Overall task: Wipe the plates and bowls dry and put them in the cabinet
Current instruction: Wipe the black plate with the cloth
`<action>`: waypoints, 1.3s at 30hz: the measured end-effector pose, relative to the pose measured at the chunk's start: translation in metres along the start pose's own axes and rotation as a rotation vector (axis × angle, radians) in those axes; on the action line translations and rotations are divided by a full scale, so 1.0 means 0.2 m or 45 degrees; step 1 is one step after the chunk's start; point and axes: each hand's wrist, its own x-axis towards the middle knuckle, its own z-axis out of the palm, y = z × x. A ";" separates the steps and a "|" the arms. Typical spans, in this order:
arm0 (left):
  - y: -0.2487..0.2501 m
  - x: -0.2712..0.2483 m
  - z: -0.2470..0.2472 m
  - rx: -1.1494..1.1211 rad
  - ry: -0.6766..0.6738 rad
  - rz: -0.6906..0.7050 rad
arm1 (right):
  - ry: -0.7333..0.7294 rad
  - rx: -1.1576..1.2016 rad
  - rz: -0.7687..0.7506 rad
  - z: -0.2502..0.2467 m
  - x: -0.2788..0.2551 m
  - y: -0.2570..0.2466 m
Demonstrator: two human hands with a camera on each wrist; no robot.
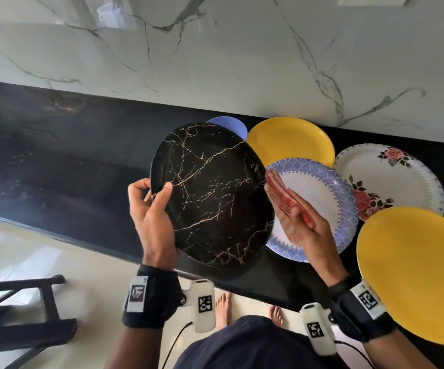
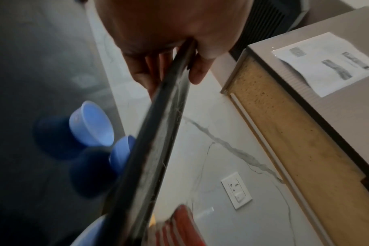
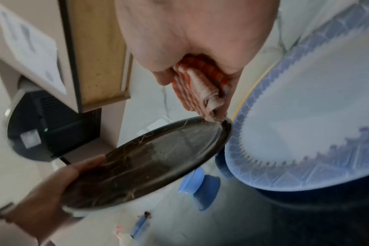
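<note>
Above the dark counter [image 1: 55, 161], between the two grips: black marbled plate [image 1: 212, 193], tilted, pinched at its near-left rim by the left hand [image 1: 153, 209], thumb on the face and fingers curled behind. Opposite that pinch, at the plate's far rim: right hand [image 1: 306, 225], closed around a folded red-striped cloth [image 1: 279, 193], cloth tip touching or just off the rim, hard to say which. Judged as the wiping of this one plate, early in the whole job.

Beyond the cloth hand, lying on the counter and seemingly untouched: blue-patterned plate [image 1: 330, 187], floral plate [image 1: 391, 177], yellow plate [image 1: 292, 139], and a second yellow plate [image 1: 417, 275] nearest the right wrist. Past the held plate, partly hidden by it: blue bowls [image 2: 91, 124], on the counter. Cabinet [image 2: 284, 116] up above the grips, its underside showing; nothing seen stored in it. Left to do, by this reckoning: nearly everything.
</note>
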 end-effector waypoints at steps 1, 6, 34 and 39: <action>-0.04 -0.01 0.03 -0.037 0.000 -0.052 | -0.053 -0.065 -0.044 -0.01 -0.01 0.01; -0.20 -0.07 0.23 -0.183 -0.002 -0.285 | -0.166 -0.549 -0.050 -0.15 -0.09 0.12; -0.42 -0.14 0.55 -0.612 -0.651 -0.926 | -0.265 -1.307 -0.107 -0.40 -0.20 0.08; -0.39 -0.19 0.58 -0.592 -0.610 -0.990 | -0.352 -1.308 -0.116 -0.21 -0.16 0.03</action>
